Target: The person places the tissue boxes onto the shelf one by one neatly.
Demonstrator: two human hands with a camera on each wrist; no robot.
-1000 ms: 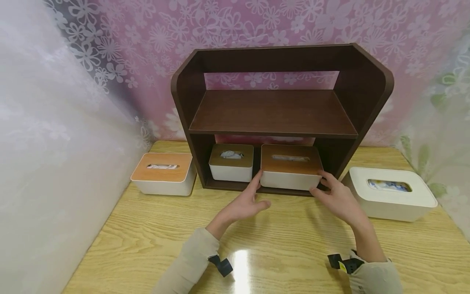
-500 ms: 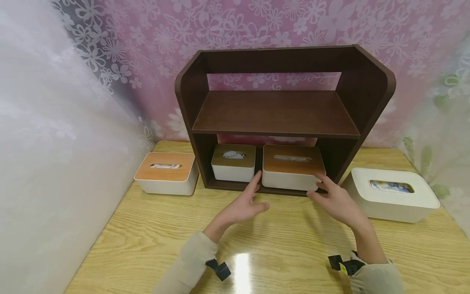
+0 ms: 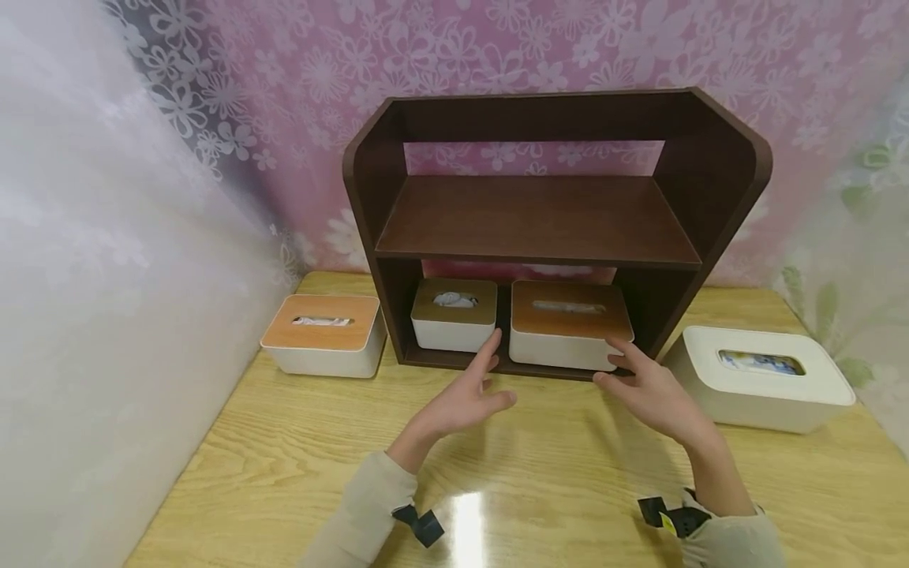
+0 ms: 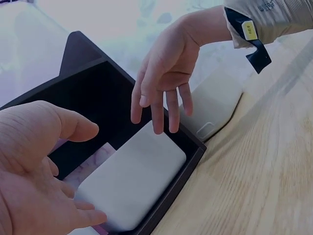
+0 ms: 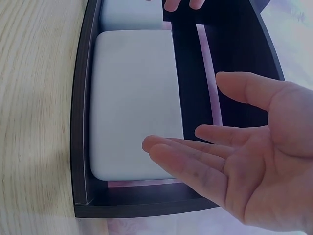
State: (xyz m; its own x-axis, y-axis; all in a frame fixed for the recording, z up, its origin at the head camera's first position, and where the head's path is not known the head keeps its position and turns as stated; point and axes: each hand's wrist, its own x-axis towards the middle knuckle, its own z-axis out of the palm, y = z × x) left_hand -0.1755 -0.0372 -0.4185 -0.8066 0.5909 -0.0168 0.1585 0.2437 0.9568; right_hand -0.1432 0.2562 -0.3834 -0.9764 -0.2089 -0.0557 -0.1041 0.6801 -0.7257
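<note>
A tissue box (image 3: 568,349) with a brown wood-look lid and white sides stands in the right part of the shelf's lower compartment. To its left, with a gap between them, is a smaller tissue box (image 3: 454,335) with an olive-brown lid. My left hand (image 3: 461,401) has its fingers extended, the fingertips in front of that gap. My right hand (image 3: 655,394) is at the larger box's right front corner, fingers loosely spread and holding nothing. The right wrist view shows the white side of the larger box (image 5: 134,98) beside the right fingertips.
The dark brown two-tier shelf (image 3: 540,217) stands on the wood-grain table (image 3: 284,465) against a floral backdrop. An orange-lidded tissue box (image 3: 319,361) sits left of the shelf. A larger all-white tissue box (image 3: 760,406) sits to its right.
Both hands have come slightly away from the larger tissue box, the left one leftward off its left edge. The box stays in the compartment. The head view has shifted a little.
</note>
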